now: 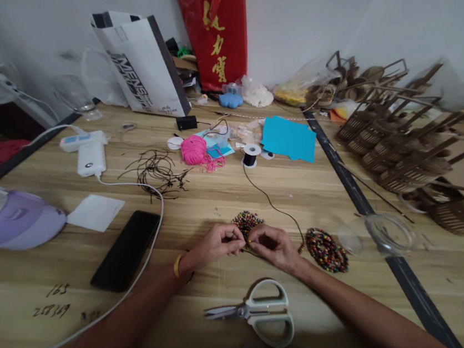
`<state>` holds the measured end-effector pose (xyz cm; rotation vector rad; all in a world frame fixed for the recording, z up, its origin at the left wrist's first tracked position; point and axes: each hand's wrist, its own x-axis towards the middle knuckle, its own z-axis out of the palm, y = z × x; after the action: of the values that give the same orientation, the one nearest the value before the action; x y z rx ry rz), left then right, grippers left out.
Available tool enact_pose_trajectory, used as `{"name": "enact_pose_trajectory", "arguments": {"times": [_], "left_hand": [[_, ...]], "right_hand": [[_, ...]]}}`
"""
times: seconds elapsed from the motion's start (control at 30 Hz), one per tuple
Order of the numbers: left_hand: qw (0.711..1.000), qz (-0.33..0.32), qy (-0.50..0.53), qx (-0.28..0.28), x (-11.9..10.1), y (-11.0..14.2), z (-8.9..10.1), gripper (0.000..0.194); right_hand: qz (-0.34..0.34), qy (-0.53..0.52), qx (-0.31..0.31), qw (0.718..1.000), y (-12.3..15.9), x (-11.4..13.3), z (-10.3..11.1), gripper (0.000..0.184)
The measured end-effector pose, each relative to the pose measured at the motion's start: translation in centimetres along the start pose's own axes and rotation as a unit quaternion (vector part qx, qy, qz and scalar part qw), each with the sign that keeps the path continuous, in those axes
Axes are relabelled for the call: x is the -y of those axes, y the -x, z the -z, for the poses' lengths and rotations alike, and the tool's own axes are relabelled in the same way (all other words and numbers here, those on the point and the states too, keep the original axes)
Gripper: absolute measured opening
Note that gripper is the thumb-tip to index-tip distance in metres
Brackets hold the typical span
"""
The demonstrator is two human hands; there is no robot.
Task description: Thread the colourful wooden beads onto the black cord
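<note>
In the head view my left hand point(222, 241) is closed in a pinch at the end of a thin black cord point(275, 205). Facing it, almost fingertip to fingertip, my right hand point(276, 245) pinches a small yellow bead point(250, 242). The cord runs from a white-ended spool point(250, 156) down past the right hand, with a few coloured beads on it near the wrist, and is partly hidden there. Just behind the fingertips lies a pile of loose multicoloured beads point(246, 221). A coil of strung beads point(326, 250) rests right of my right hand.
Scissors point(247, 310) lie nearest me, blades leftward. On the left are a black phone point(126, 252), a white cable and a power bank point(90, 158). Cut black cords point(156, 174), pink yarn point(194, 150) and blue sheets point(289, 138) lie farther back. Woven baskets point(402, 160) stand right.
</note>
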<state>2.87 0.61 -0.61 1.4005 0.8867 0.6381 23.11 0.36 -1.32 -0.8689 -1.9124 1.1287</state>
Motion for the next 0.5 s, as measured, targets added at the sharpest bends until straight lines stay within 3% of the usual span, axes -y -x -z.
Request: {"name": "enact_pose_trajectory", "arguments": {"times": [0.5], "left_hand": [[1.000,0.006,-0.006,0.007,0.00,-0.05,-0.02,0.026]], "right_hand": [[-0.004,-0.009,0.007,1.000,0.07,-0.31,-0.11,0.014]]}}
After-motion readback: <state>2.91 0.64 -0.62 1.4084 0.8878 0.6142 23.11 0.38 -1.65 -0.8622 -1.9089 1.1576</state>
